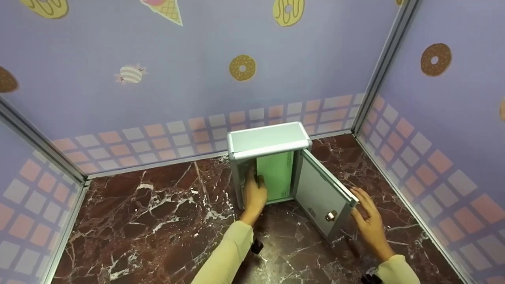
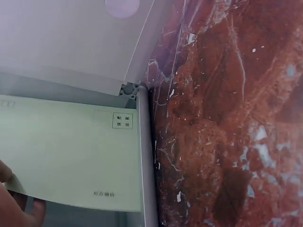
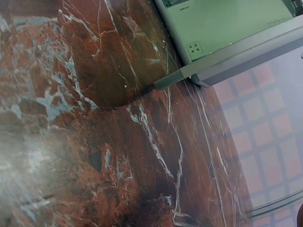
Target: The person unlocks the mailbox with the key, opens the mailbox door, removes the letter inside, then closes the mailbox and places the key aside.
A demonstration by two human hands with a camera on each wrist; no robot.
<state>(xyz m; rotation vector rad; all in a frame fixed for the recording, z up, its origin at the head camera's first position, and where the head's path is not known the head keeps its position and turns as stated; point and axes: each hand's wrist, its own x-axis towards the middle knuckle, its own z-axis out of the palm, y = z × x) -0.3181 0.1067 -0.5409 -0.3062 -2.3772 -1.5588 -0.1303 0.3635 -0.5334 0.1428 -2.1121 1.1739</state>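
Observation:
A silver metal box [image 1: 268,139] stands upright on the marble surface, its door [image 1: 313,189] swung out to the right. Inside it is a pale green envelope [image 1: 275,173] with a printed stamp square. My left hand [image 1: 255,195] reaches into the box and pinches the envelope [image 2: 71,151] near one edge, thumb on the printed face and fingers behind; the fingertips are partly hidden in the head view. At the door's free edge, my right hand [image 1: 369,221] touches the upper corner with fairly straight fingers. A small lock [image 1: 330,215] sits on the door's inner face.
Dark red marble [image 1: 158,221] with white veins lies under and around the box. Behind it rises a lilac wall [image 1: 189,79] with sweets printed on it. Another patterned panel [image 1: 446,118] stands to the right, and metal strips [image 1: 388,59] run along the corners.

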